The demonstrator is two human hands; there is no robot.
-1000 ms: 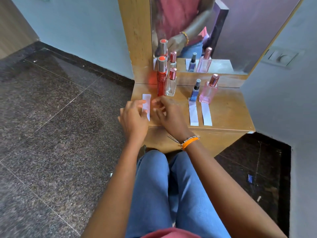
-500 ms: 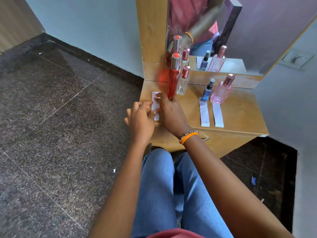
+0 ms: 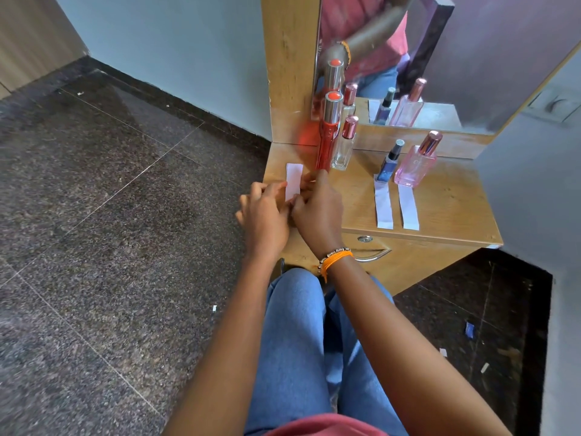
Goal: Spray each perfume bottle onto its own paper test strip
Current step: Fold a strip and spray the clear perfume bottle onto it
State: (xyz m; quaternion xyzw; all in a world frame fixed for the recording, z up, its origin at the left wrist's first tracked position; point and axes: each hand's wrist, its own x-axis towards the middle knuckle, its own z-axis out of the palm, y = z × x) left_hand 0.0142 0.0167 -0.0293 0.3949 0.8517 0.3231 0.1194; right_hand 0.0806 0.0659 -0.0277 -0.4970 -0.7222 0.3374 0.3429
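Four perfume bottles stand on a small wooden dresser top [image 3: 446, 202]: a tall red one [image 3: 327, 143], a clear one with a rose cap [image 3: 345, 146], a small dark blue one [image 3: 389, 163] and a pink one [image 3: 416, 163]. Two white paper strips [image 3: 384, 204] [image 3: 408, 207] lie flat in front of the blue and pink bottles. Another white strip [image 3: 294, 180] lies at the left end, in front of the red bottle. My left hand [image 3: 265, 215] and my right hand [image 3: 317, 207] both pinch its near end with their fingertips.
A mirror [image 3: 408, 58] backs the dresser and repeats the bottles. A drawer with a metal handle [image 3: 372, 254] sits under the top. Walls stand close on the right and behind. Dark stone floor [image 3: 110, 215] lies to the left; my jeans-clad legs are below.
Both hands slid forward along the left strip toward the red bottle. The view shifted, so the dresser sits further right in the frame.
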